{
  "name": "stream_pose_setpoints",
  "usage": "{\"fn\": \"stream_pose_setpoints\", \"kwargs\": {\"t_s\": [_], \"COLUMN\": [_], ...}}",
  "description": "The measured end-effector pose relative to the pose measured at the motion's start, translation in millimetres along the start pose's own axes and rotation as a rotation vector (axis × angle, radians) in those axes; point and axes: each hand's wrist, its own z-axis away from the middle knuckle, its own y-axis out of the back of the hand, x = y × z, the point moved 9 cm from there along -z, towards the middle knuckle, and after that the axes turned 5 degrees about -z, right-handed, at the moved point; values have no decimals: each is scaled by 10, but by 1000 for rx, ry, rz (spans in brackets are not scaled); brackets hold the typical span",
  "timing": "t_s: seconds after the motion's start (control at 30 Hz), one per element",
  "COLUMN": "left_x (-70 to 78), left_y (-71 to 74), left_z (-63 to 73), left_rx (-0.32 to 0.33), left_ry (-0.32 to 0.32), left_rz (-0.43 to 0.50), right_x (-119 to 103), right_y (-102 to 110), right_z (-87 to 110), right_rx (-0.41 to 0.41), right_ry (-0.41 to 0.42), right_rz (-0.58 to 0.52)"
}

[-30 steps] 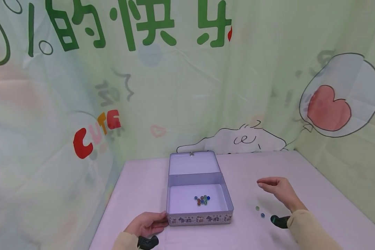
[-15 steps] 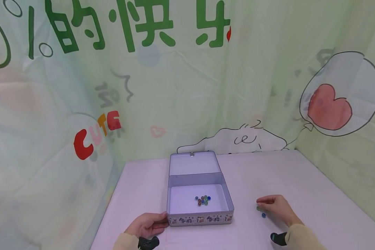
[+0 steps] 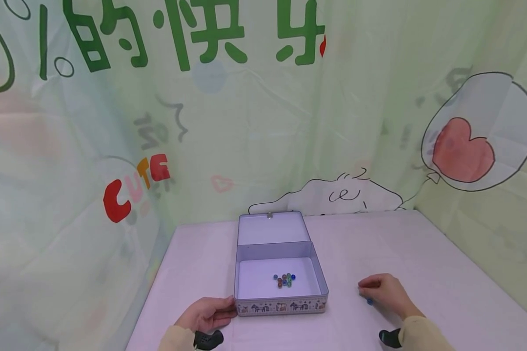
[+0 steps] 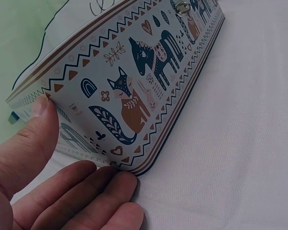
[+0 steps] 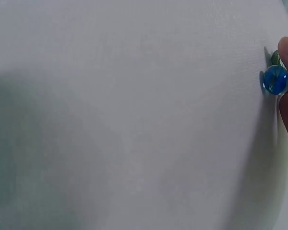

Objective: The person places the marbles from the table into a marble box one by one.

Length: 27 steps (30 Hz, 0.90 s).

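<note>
My left hand rests against the front left corner of an open rectangular tin box. In the left wrist view its thumb presses the tin's side wall and the other fingertips touch the lower corner, beside a printed fox. To the right of the tin, my right hand is down at the tabletop, thumb and fingers pinching a green marble that is mostly hidden. A blue marble lies right beside those fingertips. Inside the tin, several glass marbles in blue, green and brown sit clustered on the bottom.
The tin's hinged lid leans back behind it. A pale cloth covers the table. Printed curtains hang along the back and both sides.
My right hand has come down to the tabletop, its fingertips closing over the green marble and shifting slightly left. My left hand and the tin stay in place.
</note>
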Motion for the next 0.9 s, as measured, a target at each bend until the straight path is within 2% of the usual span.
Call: {"fn": "stream_pose_setpoints", "kwargs": {"t_s": [0.13, 0.23, 0.53, 0.63, 0.77, 0.9], "left_x": [-9, -23, -29, -22, -11, 12], "left_y": [-18, -36, -16, -4, 15, 13], "left_z": [14, 21, -3, -10, -12, -2], "left_rx": [-16, -31, -21, -17, 0, 12], "left_ry": [-7, -8, -9, -10, -5, -11], "left_rz": [-12, -15, -10, -9, -8, -8], "right_x": [-18, -44, -183, -214, -405, -788], "right_y": [12, 62, 370, 429, 357, 132], "right_z": [31, 81, 180, 188, 134, 44], "right_rx": [-4, -3, 31, 39, 31, 12], "right_ry": [-11, -22, 7, 22, 59, 104], "right_rz": [15, -14, -288, -332, -342, -344]}}
